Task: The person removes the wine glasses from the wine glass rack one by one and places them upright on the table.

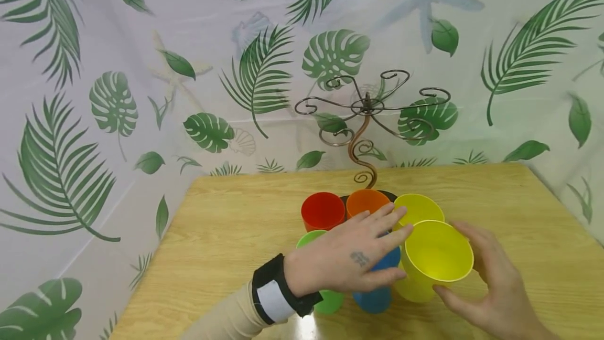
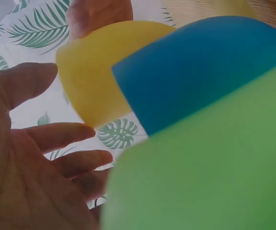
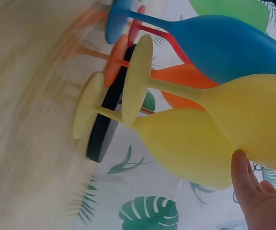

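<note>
Several plastic goblets stand close together on the table: a red goblet (image 1: 323, 211), an orange goblet (image 1: 367, 202) and a yellow goblet (image 1: 419, 208) behind, a green goblet (image 2: 200, 163) and a blue goblet (image 3: 224, 45) in front. At the right front, my right hand (image 1: 495, 277) holds another yellow goblet (image 1: 439, 251) by its bowl, thumb on the near side and fingers at the far side. Its foot shows in the right wrist view; whether it touches the table I cannot tell. My left hand (image 1: 349, 251) stretches over the green and blue goblets, fingers extended, fingertips beside the held goblet's rim.
Behind the goblets rises a metal stand (image 1: 363, 135) with curled arms and a black base (image 3: 107, 124). The wooden table (image 1: 226, 224) meets a leaf-patterned cloth backdrop (image 1: 264, 77) at its back and left.
</note>
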{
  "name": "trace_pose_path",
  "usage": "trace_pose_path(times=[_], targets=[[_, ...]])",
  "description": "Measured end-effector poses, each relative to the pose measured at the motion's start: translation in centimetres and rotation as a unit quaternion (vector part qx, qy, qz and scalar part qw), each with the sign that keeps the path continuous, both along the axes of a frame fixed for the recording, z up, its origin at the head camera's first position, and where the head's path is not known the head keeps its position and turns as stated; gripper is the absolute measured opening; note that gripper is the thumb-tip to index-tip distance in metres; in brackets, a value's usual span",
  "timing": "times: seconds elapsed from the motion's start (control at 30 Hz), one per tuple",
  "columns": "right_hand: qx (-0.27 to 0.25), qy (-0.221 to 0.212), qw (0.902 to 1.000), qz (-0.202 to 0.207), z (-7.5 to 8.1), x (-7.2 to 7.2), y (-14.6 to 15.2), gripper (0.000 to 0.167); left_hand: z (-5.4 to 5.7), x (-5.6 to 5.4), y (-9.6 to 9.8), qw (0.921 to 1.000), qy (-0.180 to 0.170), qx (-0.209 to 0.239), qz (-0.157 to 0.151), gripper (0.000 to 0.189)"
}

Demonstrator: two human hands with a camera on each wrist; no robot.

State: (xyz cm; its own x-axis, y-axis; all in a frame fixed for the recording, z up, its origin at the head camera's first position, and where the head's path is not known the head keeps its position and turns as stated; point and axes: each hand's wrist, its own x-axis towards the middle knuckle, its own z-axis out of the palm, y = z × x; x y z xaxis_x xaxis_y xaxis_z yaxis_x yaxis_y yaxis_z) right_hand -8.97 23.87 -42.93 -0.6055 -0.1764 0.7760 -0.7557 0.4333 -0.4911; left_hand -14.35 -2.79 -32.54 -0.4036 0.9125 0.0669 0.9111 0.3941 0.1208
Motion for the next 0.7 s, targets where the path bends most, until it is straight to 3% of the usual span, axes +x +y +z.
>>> trace_pose_path(times=[0.37, 0.7], targets=[[-0.013, -0.027, 0.9989, 0.036, -2.3, -0.1, 0.1, 0.096, -0.9, 0.3, 0.2, 0.9974, 0.038, -0.061, 0.009, 0.069], [0.015, -0.058, 0.9982, 0.004, -3.3, 0.2, 0.0, 0.115, -1.2, 0.0, 0.0, 0.9979, 0.008, -0.065, 0.003, 0.067]])
